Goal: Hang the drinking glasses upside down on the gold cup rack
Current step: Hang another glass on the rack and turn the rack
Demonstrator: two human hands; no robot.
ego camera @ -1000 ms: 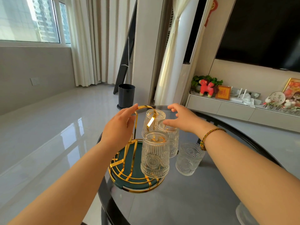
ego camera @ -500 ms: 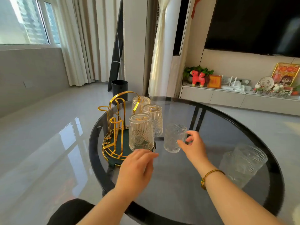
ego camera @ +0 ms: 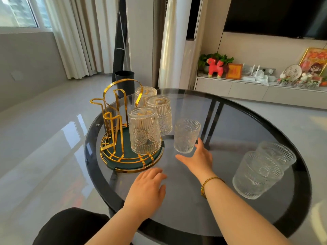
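The gold cup rack (ego camera: 113, 110) on its green round base stands at the left of the round glass table (ego camera: 230, 124). Three ribbed glasses hang upside down on it: a near one (ego camera: 144, 131), a middle one (ego camera: 161, 117) and a far one (ego camera: 145, 93). Some gold prongs on the rack's left are bare. An upright glass (ego camera: 186, 135) stands just right of the rack. My right hand (ego camera: 198, 159) is spread open right in front of it, fingertips near its base. My left hand (ego camera: 146, 188) lies open, palm down, on the table near the rack's front edge.
Two more glasses (ego camera: 261, 170) stand close together at the table's right side. A black bin (ego camera: 124, 82) is on the floor behind the rack. A low TV cabinet with ornaments runs along the far right wall. My dark-clad knee shows at the bottom left.
Both hands came back from the top of the rack. The right hand has moved to the upright glass; the left has settled on the table in front of the rack.
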